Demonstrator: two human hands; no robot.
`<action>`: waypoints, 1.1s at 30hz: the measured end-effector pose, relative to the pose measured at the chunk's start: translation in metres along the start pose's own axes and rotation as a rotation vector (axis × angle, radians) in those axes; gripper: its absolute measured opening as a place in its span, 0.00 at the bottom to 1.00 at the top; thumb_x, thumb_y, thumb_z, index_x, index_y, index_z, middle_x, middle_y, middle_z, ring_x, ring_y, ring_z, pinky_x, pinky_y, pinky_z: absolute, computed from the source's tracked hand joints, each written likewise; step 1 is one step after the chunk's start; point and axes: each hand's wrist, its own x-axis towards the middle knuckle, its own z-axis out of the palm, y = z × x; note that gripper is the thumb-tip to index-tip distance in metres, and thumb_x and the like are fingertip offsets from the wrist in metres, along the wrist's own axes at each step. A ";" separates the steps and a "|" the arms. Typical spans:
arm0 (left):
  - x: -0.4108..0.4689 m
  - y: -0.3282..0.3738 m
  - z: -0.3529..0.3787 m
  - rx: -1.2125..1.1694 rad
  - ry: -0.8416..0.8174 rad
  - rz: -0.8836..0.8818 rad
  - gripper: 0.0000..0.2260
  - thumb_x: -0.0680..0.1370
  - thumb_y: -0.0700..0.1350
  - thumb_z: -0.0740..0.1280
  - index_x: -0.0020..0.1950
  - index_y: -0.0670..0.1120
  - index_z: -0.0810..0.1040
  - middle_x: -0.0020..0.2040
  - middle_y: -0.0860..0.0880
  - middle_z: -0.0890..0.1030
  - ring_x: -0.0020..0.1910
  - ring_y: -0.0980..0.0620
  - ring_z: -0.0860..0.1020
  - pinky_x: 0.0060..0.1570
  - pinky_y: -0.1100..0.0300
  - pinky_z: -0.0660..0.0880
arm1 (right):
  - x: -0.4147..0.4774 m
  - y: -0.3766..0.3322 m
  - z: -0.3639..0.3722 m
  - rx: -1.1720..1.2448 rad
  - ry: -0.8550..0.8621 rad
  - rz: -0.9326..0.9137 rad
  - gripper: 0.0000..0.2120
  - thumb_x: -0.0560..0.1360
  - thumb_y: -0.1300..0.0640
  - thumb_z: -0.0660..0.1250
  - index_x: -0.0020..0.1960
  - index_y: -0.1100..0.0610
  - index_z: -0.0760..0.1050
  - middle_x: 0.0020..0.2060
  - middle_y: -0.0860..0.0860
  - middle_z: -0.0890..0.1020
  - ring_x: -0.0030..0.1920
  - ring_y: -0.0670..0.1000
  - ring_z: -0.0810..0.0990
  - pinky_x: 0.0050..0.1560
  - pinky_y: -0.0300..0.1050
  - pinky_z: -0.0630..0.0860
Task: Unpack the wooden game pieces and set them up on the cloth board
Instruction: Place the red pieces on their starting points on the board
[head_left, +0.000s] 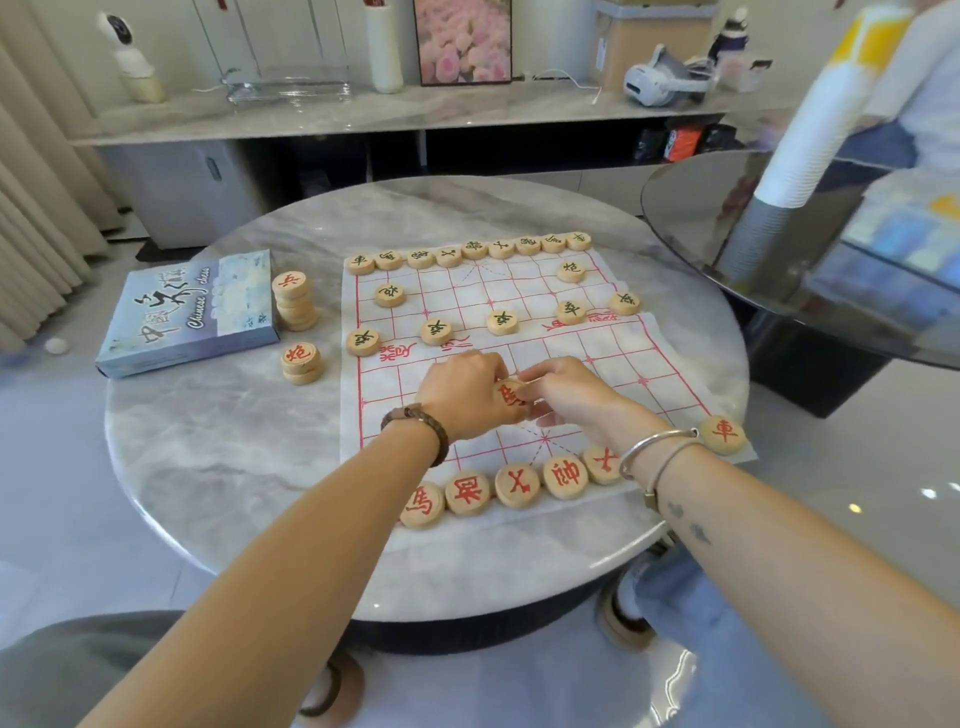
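Note:
A white cloth board (613, 364) with a red grid lies on the round marble table. Round wooden pieces with dark characters line its far edge (472, 250) and stand on the far half. Several red-lettered pieces (519, 486) sit along the near edge, one more at the near right corner (723, 434). Over the near half, my left hand (462, 397) grips a red-lettered piece (511, 397). My right hand (563, 395) meets it there, fingertips pinching the same piece or one behind it; I cannot tell which.
Left of the board stand two stacks of red-lettered pieces (294, 301) (301, 362) and the blue game box (192, 314). A dark glass table (727, 234) with a tall stack of paper cups (810, 130) overhangs at the right. A shelf runs along the back.

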 end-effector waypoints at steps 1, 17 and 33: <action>0.003 0.005 0.002 -0.018 0.016 -0.001 0.24 0.71 0.60 0.68 0.59 0.46 0.76 0.57 0.48 0.79 0.55 0.48 0.77 0.52 0.53 0.75 | -0.001 0.002 -0.006 0.030 0.023 0.002 0.11 0.76 0.65 0.63 0.57 0.60 0.73 0.44 0.55 0.79 0.40 0.50 0.77 0.39 0.39 0.74; 0.053 0.113 0.074 0.223 -0.302 0.235 0.27 0.77 0.60 0.60 0.71 0.47 0.63 0.67 0.45 0.69 0.66 0.45 0.68 0.63 0.47 0.65 | -0.001 0.077 -0.139 -0.398 0.329 0.022 0.10 0.74 0.64 0.67 0.54 0.59 0.81 0.56 0.53 0.81 0.58 0.52 0.77 0.57 0.42 0.72; 0.058 0.113 0.085 0.273 -0.436 0.235 0.20 0.79 0.57 0.59 0.67 0.49 0.69 0.65 0.45 0.69 0.65 0.45 0.66 0.65 0.46 0.64 | 0.016 0.097 -0.139 -0.520 0.173 0.048 0.10 0.76 0.62 0.64 0.55 0.57 0.82 0.55 0.53 0.82 0.55 0.52 0.78 0.51 0.39 0.72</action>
